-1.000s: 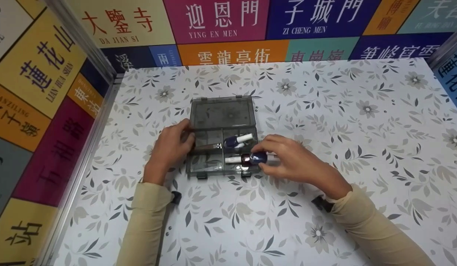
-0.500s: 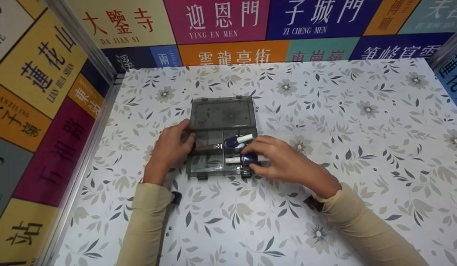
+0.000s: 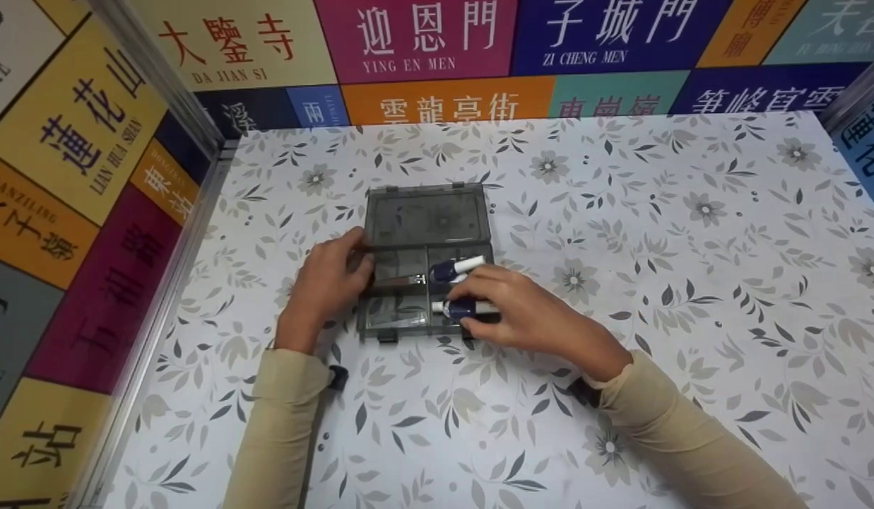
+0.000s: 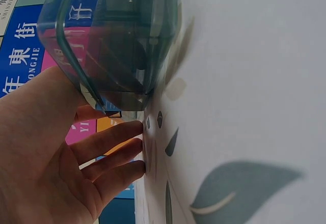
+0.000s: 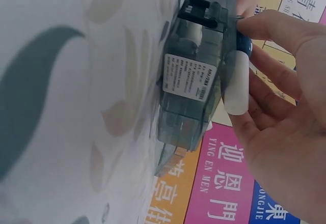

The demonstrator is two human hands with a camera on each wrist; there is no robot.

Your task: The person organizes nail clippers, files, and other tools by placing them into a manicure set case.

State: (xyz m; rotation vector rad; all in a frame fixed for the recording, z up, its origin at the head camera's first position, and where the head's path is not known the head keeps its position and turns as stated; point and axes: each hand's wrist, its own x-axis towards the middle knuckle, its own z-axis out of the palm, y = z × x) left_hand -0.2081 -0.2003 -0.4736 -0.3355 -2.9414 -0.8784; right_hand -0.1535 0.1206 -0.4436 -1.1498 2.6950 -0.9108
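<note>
A clear grey compartment box (image 3: 394, 311) lies with its lid (image 3: 429, 218) folded back. My left hand (image 3: 327, 272) rests against the box's left side; in the left wrist view its fingers (image 4: 109, 137) extend toward the tabletop. Between thumb and fingers, my right hand (image 3: 525, 311) pinches a dark blue nail polish bottle (image 3: 462, 308) over the front right compartment. Its white cap (image 5: 237, 84) points back toward the palm. Beneath it, another bottle's white cap (image 3: 437, 307) pokes out. One more blue nail polish bottle (image 3: 444, 271) sits tilted in the back right compartment. A nail clipper (image 3: 403, 281) occupies the back left one.
The box stands on a white table (image 3: 656, 283) with a leaf-and-flower print. Panels with large characters (image 3: 422, 39) rise behind it and along the left side. A printed label (image 5: 188, 77) is stuck on the box's outer wall.
My right hand has moved left with the nail polish bottle, from the box's right edge to over the front right compartment and the bottle there. My left hand has stayed put.
</note>
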